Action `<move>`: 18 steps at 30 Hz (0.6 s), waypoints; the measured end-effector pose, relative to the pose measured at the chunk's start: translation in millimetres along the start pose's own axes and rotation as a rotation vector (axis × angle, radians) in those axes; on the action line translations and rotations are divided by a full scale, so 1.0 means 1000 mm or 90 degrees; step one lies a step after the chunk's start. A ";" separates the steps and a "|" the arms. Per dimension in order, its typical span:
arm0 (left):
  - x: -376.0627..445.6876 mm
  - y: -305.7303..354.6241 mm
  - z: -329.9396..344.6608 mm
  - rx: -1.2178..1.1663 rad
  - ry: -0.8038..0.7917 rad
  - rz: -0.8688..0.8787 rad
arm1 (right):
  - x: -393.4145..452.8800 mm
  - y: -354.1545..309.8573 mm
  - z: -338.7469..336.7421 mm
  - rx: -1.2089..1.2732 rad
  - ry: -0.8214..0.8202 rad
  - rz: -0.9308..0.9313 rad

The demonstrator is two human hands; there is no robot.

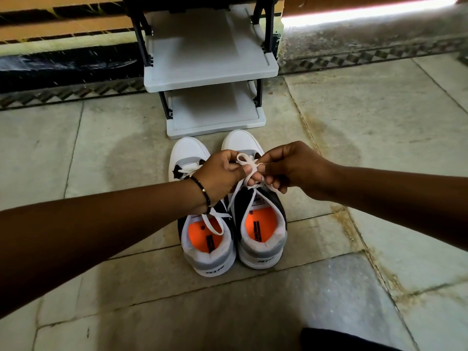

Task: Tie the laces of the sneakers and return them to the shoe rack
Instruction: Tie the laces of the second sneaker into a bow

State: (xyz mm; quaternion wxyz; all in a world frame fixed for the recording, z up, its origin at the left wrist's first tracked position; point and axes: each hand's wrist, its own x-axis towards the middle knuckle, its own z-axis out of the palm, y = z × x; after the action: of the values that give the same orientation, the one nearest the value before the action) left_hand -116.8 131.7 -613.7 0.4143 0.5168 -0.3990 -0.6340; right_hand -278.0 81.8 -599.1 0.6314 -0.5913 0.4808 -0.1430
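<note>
Two white, grey and black sneakers with orange insoles stand side by side on the floor, toes toward the rack. Above the right sneaker [263,236], my left hand [222,173] and my right hand [291,168] pinch its white lace [244,160], which forms a small loop between my fingertips while its strands run down to the eyelets. The left sneaker [207,247] has a loose lace [212,224] lying across its opening. The grey shoe rack [212,79] stands just beyond the toes, both visible shelves bare.
Stone floor tiles stretch to both sides of the sneakers. Behind the rack runs a wall with a dark patterned skirting [71,69]. A bright strip of light [367,11] shows at the top right. Something dark [336,340] sits at the bottom edge.
</note>
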 end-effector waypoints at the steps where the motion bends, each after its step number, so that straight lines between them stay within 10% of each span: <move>1: 0.000 0.001 0.001 -0.029 -0.004 -0.028 | 0.000 0.000 0.000 0.002 0.004 -0.005; 18: 0.004 0.008 -0.005 -0.093 -0.067 -0.222 | -0.004 -0.008 -0.011 -0.704 0.011 -0.549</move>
State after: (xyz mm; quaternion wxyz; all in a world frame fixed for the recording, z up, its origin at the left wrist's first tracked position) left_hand -111.6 125.0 -608.1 0.3133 0.5124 -0.2776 -0.7498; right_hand -285.2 76.4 -588.3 0.1212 -0.9627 0.2104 -0.1197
